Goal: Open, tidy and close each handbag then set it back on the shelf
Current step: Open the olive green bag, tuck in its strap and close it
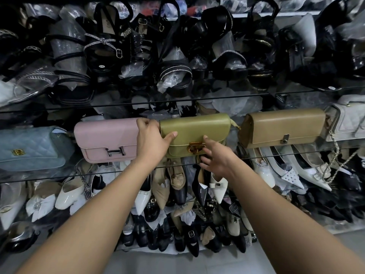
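An olive-green handbag (197, 128) with a gold clasp (195, 147) stands on the glass shelf (296, 153), its flap down. My left hand (152, 141) grips the bag's left end, thumb across the front and fingers over the top corner. My right hand (215, 155) is at the bag's lower front by the clasp, thumb up against the flap and fingers curled under the bottom edge. A pink handbag (106, 139) with a silver H clasp stands touching on the left. A tan handbag (284, 127) stands to the right.
A pale blue quilted bag (29, 147) sits far left and a white quilted bag (347, 119) with a chain far right. The shelf above holds black sandals (177, 56) in plastic. Below are white, beige and black shoes (177, 194). Grey floor (177, 262) lies at the bottom.
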